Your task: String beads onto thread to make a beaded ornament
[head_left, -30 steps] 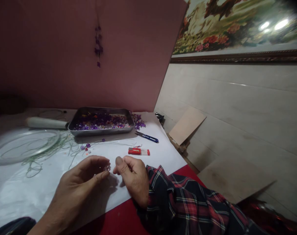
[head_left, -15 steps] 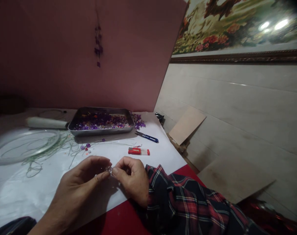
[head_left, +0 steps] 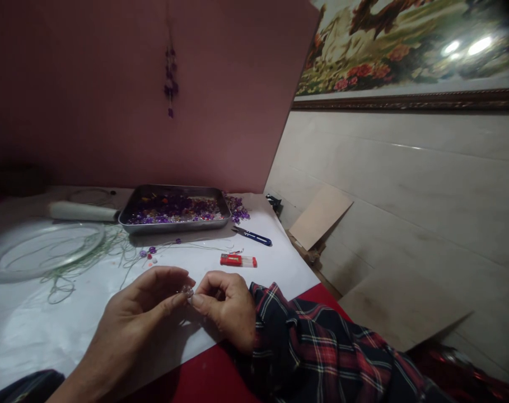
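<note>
My left hand [head_left: 132,313] pinches small transparent beads [head_left: 187,291] between thumb and fingertips, just above the white sheet [head_left: 288,263]. From the right, my right hand [head_left: 228,305] meets them with thumb and index finger pressed together at the beads' edge. Whatever is between those right fingertips, perhaps a thread, is too small to make out. Beyond my hands lie a few loose purple beads [head_left: 152,250], with thin greenish thread [head_left: 61,288] tangled to the left. A red box with a see-through end [head_left: 238,260] and blue thread snips [head_left: 253,236] rest farther right.
A metal tray [head_left: 174,226] of mixed beads stands at the back, more beads [head_left: 239,210] heaped beside it. At left are a pale handle [head_left: 84,211] and a clear ring-shaped coil [head_left: 90,246]. A beaded strand [head_left: 170,84] hangs against the pink panel [head_left: 90,101].
Both hands stay nearly in place, fingertips still together. The transparent beads show slightly more between them now. The view has shifted a little.
</note>
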`<state>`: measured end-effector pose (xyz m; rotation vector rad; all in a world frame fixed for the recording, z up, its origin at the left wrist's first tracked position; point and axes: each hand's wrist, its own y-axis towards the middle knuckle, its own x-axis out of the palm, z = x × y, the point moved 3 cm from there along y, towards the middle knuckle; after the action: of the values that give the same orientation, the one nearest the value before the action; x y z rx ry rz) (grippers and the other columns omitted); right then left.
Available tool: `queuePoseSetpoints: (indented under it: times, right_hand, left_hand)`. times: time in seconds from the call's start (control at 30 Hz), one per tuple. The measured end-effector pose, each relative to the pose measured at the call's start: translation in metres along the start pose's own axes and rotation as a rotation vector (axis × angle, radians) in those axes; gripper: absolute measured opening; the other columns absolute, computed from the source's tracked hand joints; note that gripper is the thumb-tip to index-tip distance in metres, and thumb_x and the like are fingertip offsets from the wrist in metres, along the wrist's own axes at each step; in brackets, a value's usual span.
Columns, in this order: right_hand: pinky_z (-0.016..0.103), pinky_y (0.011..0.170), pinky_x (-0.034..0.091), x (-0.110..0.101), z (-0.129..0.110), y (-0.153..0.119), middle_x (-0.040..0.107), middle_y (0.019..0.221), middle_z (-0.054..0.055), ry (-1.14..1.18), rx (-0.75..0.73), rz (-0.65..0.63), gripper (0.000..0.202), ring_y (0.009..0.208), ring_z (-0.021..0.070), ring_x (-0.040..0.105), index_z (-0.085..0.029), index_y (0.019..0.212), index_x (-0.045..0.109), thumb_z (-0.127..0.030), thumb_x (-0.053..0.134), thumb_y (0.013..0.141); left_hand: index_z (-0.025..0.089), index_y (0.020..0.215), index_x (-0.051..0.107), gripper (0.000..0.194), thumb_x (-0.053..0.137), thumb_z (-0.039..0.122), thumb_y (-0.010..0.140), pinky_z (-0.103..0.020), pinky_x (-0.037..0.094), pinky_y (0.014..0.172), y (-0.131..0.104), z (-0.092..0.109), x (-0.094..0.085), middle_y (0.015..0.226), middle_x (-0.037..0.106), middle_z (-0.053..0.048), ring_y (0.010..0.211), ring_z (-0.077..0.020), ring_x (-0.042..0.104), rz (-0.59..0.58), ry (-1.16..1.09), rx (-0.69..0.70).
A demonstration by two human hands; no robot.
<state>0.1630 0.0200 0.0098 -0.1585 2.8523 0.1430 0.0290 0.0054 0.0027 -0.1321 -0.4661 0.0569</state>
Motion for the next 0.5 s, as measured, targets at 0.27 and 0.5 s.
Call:
queuePoseSetpoints:
  times: [0.27,0.5]
  right_hand:
    - [0.022,0.047,0.028,-0.0013,-0.0004,-0.0013,0.044,0.049,-0.007,0.009,0.066,-0.016,0.017,0.051,0.0091,0.039,-0.018,0.056,0.058,-0.021,0.068,0.070]
    - [0.023,0.048,0.029,-0.0026,0.0024,0.0000,0.050,0.049,-0.005,-0.009,0.091,0.007,0.017,0.049,0.0091,0.042,-0.016,0.058,0.062,-0.025,0.070,0.070]
  left_hand:
    - [0.022,0.080,0.071,0.024,0.084,0.023,0.059,-0.034,0.055,0.064,0.0041,-0.0039,-0.0050,0.072,0.073,-0.002,0.064,-0.0197,0.065,-0.067,0.010,-0.041]
    - [0.023,0.080,0.072,0.026,0.085,0.024,0.057,-0.030,0.053,0.062,0.0030,-0.0021,-0.0043,0.073,0.075,-0.003,0.067,-0.0216,0.068,-0.075,0.069,-0.036]
